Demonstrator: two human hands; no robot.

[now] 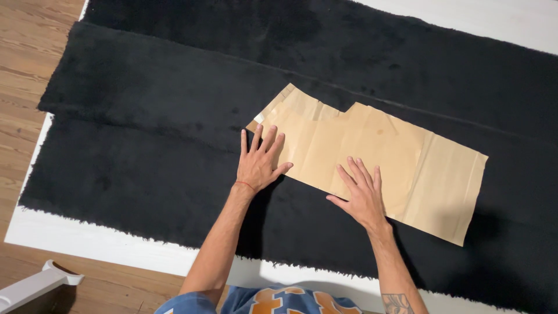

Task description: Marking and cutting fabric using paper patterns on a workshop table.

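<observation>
A tan paper pattern piece (372, 163), notched along its upper edge, is pressed flat on the black fleece fabric (145, 128) by the left hand (258, 164) and right hand (361, 195), fingers spread, nothing gripped.

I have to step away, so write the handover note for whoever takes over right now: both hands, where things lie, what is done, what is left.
Left hand: open, flat, fingers spread on the near-left edge of the brown paper pattern piece.
Right hand: open, flat on the pattern's near edge.
Pattern lies flat on the black fleece fabric, which is spread over a white surface on the wood floor.
Done: pattern laid on fabric.
Left: no pins, marks or cuts visible yet.
</observation>
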